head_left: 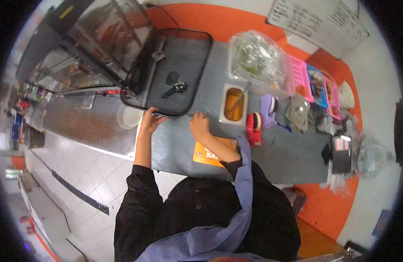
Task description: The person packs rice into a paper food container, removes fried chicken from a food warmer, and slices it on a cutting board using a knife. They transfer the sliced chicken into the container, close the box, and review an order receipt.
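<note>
My left hand [151, 122] is at the near edge of a black-rimmed tray [179, 56], its fingers over the rim and its thumb below. Inside the tray lie a pair of dark tongs or a similar dark tool [173, 89] and a small shiny item [180, 86]; their exact kind is unclear. To the right of the tray's corner, my right hand [199, 125] rests low over the grey counter with curled fingers. A small bluish thing may be at its fingertips, too small to name. Under my right forearm lies an orange printed packet or card [202, 156].
A metal container [223, 105] of orange sauce with a ladle stands right of centre. Beyond are red [254, 131] and purple [268, 109] tape dispensers, a plastic-covered tub [258, 59] and pink baskets [298, 72]. A glass display case [101, 39] borders the left.
</note>
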Demonstrator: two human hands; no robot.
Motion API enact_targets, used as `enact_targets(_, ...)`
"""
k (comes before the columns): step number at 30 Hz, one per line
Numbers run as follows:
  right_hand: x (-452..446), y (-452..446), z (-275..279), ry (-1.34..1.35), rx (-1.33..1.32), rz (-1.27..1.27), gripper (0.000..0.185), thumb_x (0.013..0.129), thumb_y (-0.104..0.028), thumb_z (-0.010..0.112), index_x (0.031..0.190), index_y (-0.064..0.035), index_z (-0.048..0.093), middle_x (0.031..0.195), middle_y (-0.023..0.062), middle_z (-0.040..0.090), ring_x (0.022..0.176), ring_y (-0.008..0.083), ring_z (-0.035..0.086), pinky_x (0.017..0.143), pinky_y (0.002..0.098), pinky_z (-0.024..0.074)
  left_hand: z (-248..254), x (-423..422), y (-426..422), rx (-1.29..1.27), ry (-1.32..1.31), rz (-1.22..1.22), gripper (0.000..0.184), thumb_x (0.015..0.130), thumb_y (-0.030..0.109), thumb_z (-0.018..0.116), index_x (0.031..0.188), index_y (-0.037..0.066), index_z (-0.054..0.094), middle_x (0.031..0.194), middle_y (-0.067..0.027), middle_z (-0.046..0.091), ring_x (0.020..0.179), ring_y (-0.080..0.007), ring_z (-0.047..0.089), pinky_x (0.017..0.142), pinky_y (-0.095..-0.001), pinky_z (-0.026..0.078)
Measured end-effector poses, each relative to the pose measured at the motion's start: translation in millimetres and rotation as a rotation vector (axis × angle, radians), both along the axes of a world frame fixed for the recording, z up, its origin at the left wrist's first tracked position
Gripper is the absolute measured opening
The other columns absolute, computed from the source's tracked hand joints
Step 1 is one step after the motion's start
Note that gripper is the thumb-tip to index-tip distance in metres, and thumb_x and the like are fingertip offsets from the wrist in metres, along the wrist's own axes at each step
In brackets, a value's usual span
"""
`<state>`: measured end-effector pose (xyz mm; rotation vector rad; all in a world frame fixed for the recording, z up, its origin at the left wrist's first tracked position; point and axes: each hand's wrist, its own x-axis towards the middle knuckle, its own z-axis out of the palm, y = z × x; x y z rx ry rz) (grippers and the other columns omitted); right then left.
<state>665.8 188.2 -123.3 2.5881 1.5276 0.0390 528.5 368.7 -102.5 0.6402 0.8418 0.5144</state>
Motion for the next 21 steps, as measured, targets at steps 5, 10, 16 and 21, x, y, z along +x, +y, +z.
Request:
enact_targets(5, -15.0, -116.1, 83.6, 0.560, 0.424, -0.062, 0.014, 0.082, -0.014, 0.049, 0.089, -0.0017, 0.051, 0.084, 0.0162, 0.057, 0.080, 0.0319, 0.057, 0.065, 0.0424, 0.0471, 4.2, -2.8, -35.2, -0.023, 0.015, 0.039, 0.058, 0.082, 0.029, 0.057, 0.125, 0.002, 0.029, 0.128, -0.0260, 0.024, 0.114, -0.0435, 0.037, 0.088, -0.0521, 0.045)
enact_targets(10, 24.7, -251.1, 65.0, 0.440, 0.791, -0.759, 0.018, 0.086, -0.019, 0.051, 0.091, -0.0019, 0.050, 0.082, 0.0194, 0.059, 0.077, 0.0369, 0.058, 0.067, 0.0423, 0.0444, 18.0, -2.0, -59.8, 0.195, 0.215, 0.092, 0.096, 0.073, 0.054, 0.063, 0.134, -0.001, 0.012, 0.130, -0.0258, 0.023, 0.100, -0.0381, 0.051, 0.077, -0.0438, 0.050)
enact_targets(16, 97.6, -358.3, -36.7, 0.250, 0.589, -0.932, 0.022, 0.082, -0.020, 0.054, 0.090, -0.0004, 0.055, 0.088, 0.0199, 0.061, 0.081, 0.0390, 0.058, 0.069, 0.0450, 0.0444, 19.2, 9.3, -46.4, 0.160, 0.130, 0.098, 0.101, 0.069, 0.057, 0.065, 0.135, -0.001, 0.014, 0.135, -0.0225, 0.018, 0.104, -0.0415, 0.046, 0.079, -0.0452, 0.049)
enact_targets(21, 116.3, -349.0, -46.5, 0.251, 0.485, -1.040, 0.026, 0.079, -0.022, 0.057, 0.093, 0.0000, 0.055, 0.087, 0.0218, 0.060, 0.079, 0.0390, 0.059, 0.067, 0.0452, 0.0459, 28.5, 10.9, -52.4, 0.197, 0.191, 0.111, 0.096, 0.071, 0.057, 0.062, 0.137, 0.005, 0.016, 0.139, -0.0230, 0.016, 0.120, -0.0444, 0.031, 0.086, -0.0516, 0.042)
